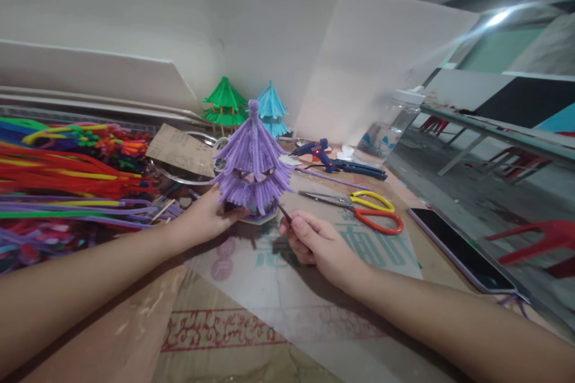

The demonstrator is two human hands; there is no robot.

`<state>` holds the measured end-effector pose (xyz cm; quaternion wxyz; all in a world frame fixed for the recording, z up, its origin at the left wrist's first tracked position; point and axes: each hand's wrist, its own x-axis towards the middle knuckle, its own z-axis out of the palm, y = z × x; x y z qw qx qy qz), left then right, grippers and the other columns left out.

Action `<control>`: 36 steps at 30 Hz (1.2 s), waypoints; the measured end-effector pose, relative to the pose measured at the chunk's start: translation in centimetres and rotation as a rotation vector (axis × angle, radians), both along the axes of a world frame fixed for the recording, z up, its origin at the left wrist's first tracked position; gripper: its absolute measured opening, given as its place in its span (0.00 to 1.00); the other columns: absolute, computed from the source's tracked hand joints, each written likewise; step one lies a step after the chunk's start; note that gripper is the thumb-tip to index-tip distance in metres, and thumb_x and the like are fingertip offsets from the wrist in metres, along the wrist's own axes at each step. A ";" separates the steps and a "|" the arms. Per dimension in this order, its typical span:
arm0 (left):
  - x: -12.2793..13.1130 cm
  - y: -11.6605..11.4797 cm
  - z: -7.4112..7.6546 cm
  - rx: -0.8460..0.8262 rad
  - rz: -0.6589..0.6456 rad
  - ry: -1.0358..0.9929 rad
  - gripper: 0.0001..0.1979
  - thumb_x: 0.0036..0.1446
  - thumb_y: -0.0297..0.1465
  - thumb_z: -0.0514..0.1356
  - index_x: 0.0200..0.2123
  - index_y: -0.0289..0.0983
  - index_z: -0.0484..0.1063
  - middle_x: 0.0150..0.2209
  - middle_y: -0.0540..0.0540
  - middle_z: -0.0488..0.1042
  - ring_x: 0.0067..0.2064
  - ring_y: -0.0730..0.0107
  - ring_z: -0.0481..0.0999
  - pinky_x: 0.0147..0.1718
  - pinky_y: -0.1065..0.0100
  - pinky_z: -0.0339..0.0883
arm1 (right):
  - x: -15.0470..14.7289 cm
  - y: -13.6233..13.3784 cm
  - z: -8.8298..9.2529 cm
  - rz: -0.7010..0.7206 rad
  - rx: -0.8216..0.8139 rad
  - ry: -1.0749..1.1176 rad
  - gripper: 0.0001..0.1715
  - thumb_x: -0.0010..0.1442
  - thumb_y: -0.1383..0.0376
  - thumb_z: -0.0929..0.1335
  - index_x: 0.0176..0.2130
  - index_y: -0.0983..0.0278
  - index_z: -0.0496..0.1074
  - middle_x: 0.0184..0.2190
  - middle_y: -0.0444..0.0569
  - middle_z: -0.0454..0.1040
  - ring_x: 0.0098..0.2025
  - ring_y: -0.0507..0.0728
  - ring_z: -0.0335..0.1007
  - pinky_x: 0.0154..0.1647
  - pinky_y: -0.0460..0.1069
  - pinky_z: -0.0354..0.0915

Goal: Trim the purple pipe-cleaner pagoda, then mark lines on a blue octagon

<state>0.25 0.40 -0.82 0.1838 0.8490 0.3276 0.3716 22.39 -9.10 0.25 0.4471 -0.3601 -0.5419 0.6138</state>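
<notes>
In the middle of the head view stands a small purple pagoda (255, 158) made of pipe cleaners, with two tiers of roof on a flat base. My left hand (211, 213) grips the left side of that base, its fingertips partly hidden behind the model. A thin dark pointed tool (284, 213) is pinched between the thumb and fingers of my right hand (317, 244). Its tip reaches close to the right edge of the base; whether it touches, I cannot tell. Scissors (353, 200) with one yellow and one orange handle lie beyond my right hand.
Bundles of coloured pipe cleaners (67, 170) fill the left side. A green pagoda (224, 105) and a blue one (271, 106) stand behind. Further right are a glue gun (320, 152), dark-handled pliers (359, 169), a clear plastic jar (389, 125) and a phone (462, 248) along the table's edge.
</notes>
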 end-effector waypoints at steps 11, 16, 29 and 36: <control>-0.3 0.0 -0.1 0.043 -0.025 0.074 0.13 0.59 0.44 0.59 0.36 0.40 0.73 0.39 0.42 0.79 0.54 0.50 0.76 0.58 0.49 0.69 | -0.2 0.0 0.2 0.027 -0.051 -0.010 0.33 0.52 0.37 0.72 0.33 0.63 0.68 0.14 0.32 0.51 0.16 0.46 0.39 0.15 0.44 0.37; -0.4 0.2 -0.4 0.076 -0.038 0.094 0.13 0.61 0.44 0.58 0.33 0.41 0.74 0.36 0.44 0.78 0.51 0.51 0.77 0.57 0.50 0.70 | -0.2 0.0 0.2 0.006 -0.050 0.003 0.33 0.52 0.37 0.72 0.33 0.64 0.67 0.15 0.31 0.51 0.16 0.45 0.39 0.15 0.43 0.36; -0.3 0.2 -0.4 0.082 -0.012 0.125 0.17 0.61 0.48 0.57 0.36 0.41 0.75 0.38 0.43 0.78 0.53 0.49 0.76 0.57 0.51 0.69 | -0.2 0.1 0.3 0.002 -0.074 0.005 0.32 0.52 0.38 0.72 0.33 0.63 0.66 0.15 0.30 0.51 0.16 0.45 0.38 0.15 0.43 0.37; -0.3 0.1 -0.3 0.068 -0.003 0.113 0.17 0.61 0.48 0.58 0.36 0.41 0.76 0.38 0.44 0.78 0.54 0.50 0.75 0.58 0.52 0.69 | -0.2 0.1 0.1 0.015 -0.091 0.030 0.32 0.51 0.38 0.73 0.34 0.63 0.67 0.15 0.30 0.50 0.16 0.45 0.39 0.15 0.43 0.37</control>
